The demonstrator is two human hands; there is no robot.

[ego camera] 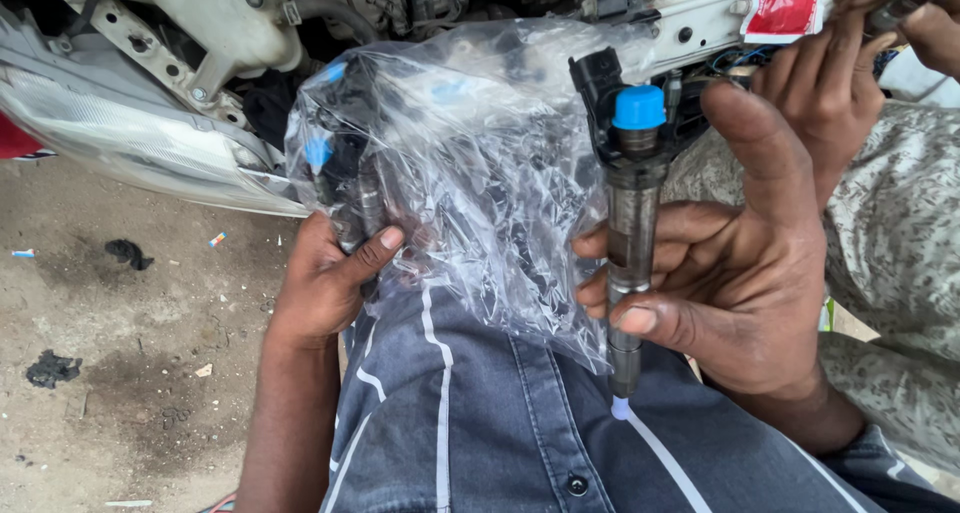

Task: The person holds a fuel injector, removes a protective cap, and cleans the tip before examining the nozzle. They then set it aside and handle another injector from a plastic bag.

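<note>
the right hand holds a fuel injector upright, fingers wrapped round its grey body, blue cap on top, just beside the clear plastic bag of more injectors that the left hand grips shut at its lower edge. the step looks like inspecting one injector; any further handling calls for a steady upright grip. below lies stained concrete ground, with a car headlight and open engine bay ahead, and another person's hand nearby.

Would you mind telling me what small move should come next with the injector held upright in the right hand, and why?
Probably lift the injector clear of the bag. The right hand pinches it upright, its tip just above the shirt, while the left hand grips the bag, where more capped parts show through the plastic.
</note>
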